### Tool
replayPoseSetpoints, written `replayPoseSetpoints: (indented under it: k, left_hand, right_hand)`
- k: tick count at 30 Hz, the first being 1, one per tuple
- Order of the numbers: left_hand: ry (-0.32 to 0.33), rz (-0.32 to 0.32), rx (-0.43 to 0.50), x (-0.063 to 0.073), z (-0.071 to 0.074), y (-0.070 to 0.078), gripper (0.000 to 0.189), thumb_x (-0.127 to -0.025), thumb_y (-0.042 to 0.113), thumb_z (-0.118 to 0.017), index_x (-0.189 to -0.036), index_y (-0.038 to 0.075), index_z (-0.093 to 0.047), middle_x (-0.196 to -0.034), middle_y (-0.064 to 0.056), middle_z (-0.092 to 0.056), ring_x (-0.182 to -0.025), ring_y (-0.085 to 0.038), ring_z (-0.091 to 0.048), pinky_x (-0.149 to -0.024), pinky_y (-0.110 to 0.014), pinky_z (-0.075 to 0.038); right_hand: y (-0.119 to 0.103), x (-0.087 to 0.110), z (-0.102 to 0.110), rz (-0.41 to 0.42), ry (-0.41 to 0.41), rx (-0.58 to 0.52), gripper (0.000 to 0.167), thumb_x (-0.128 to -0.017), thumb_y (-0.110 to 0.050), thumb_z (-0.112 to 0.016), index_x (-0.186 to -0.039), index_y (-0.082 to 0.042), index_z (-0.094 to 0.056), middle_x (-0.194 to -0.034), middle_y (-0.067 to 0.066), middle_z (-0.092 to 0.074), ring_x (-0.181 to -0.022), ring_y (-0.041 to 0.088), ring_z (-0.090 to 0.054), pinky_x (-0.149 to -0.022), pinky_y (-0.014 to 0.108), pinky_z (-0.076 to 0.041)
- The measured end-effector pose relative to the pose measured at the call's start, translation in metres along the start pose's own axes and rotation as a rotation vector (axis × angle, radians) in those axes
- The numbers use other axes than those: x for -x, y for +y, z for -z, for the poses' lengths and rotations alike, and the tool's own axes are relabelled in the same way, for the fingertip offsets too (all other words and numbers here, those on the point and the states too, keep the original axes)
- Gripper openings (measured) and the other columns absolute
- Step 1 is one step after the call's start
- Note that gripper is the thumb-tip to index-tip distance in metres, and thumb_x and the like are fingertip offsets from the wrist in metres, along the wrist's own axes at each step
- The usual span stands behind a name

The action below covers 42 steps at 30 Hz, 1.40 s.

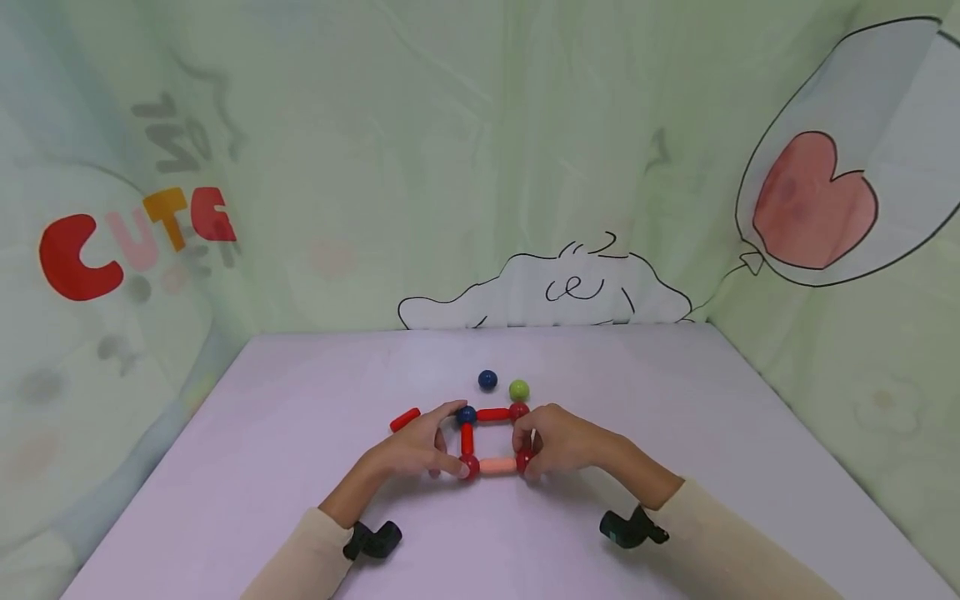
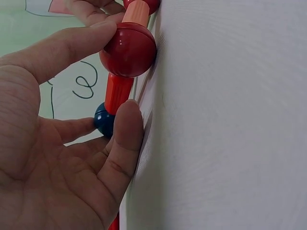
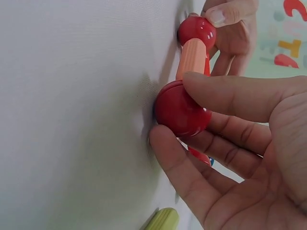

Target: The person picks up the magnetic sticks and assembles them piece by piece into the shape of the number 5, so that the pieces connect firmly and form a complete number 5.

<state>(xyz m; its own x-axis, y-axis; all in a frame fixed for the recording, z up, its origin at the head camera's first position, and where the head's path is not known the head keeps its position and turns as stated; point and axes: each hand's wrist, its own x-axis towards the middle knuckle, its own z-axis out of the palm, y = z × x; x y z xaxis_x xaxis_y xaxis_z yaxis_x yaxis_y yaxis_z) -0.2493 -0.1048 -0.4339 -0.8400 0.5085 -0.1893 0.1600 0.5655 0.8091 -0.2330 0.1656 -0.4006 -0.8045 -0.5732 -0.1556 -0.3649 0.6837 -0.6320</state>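
A square of toy balls and rods lies on the table in the head view. A blue ball [image 1: 467,414] and three red balls form its corners. Two red rods [image 1: 492,414] make the far and left sides, a peach rod [image 1: 498,466] the near one. My left hand [image 1: 418,442] spans the left side, thumb on the near-left red ball [image 2: 128,51], a finger against the blue ball [image 2: 103,120]. With thumb and fingers my right hand [image 1: 566,437] pinches the near-right red ball [image 3: 180,109]. Its fingers hide the right side.
Beyond the square sit a loose blue ball [image 1: 487,380] and a green ball [image 1: 519,390]. Left of it, a loose red rod [image 1: 405,419] lies by my left hand. The right wrist view has a green rod [image 3: 163,219] low down. Printed curtains [image 1: 337,167] surround the table [image 1: 315,375].
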Motion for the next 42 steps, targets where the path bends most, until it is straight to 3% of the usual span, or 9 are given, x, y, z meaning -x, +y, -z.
replayPoseSetpoints:
  k: [29, 36, 42]
  left_hand:
    - [0.017, 0.02, 0.049, -0.003, -0.001, -0.005, 0.092, -0.082, 0.03, -0.084, -0.159, 0.03, -0.033, -0.078, -0.009, -0.06, -0.063, -0.022, -0.064, -0.064, -0.032, -0.048]
    - [0.027, -0.006, 0.064, -0.002, 0.0, -0.002, 0.091, -0.082, 0.027, -0.084, -0.158, 0.028, -0.034, -0.078, -0.01, -0.059, -0.061, -0.022, -0.063, -0.062, -0.031, -0.048]
    - [0.032, -0.011, 0.057, -0.003, 0.0, -0.002, 0.091, -0.082, 0.027, -0.085, -0.158, 0.029, -0.035, -0.078, -0.01, -0.058, -0.061, -0.021, -0.063, -0.062, -0.032, -0.047]
  right_hand:
    - [0.004, 0.003, 0.001, -0.028, 0.057, -0.009, 0.031, -0.078, -0.002, -0.084, -0.102, -0.012, -0.068, -0.095, -0.003, -0.065, -0.091, 0.019, -0.06, -0.078, 0.034, -0.058]
    - [0.013, 0.01, 0.012, -0.067, 0.191, 0.001, 0.03, -0.08, -0.002, -0.083, -0.105, -0.01, -0.068, -0.094, 0.001, -0.064, -0.089, 0.018, -0.059, -0.073, 0.029, -0.056]
    - [0.026, 0.013, 0.016, -0.096, 0.338, 0.081, 0.021, -0.086, -0.004, -0.078, -0.104, -0.007, -0.068, -0.087, 0.0, -0.06, -0.082, 0.018, -0.055, -0.067, 0.027, -0.053]
